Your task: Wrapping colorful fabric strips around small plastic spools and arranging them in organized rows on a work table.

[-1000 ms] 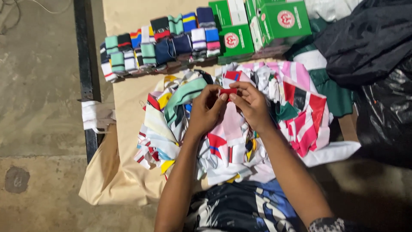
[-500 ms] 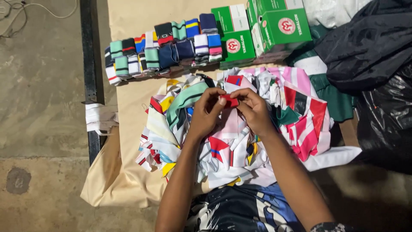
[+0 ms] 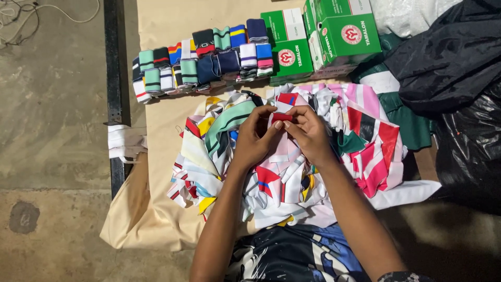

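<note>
In the middle of the frame, the left hand [image 3: 254, 138] and the right hand [image 3: 309, 137] meet over a heap of colourful fabric pieces [image 3: 292, 156]. The fingers of both hands are closed on a small red strip [image 3: 282, 117]. Folded striped bands [image 3: 201, 60] lie in the upper left, green boxes [image 3: 323, 39] beside them.

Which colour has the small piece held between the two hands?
The small folded fabric piece is red, seen in the head view.
</note>
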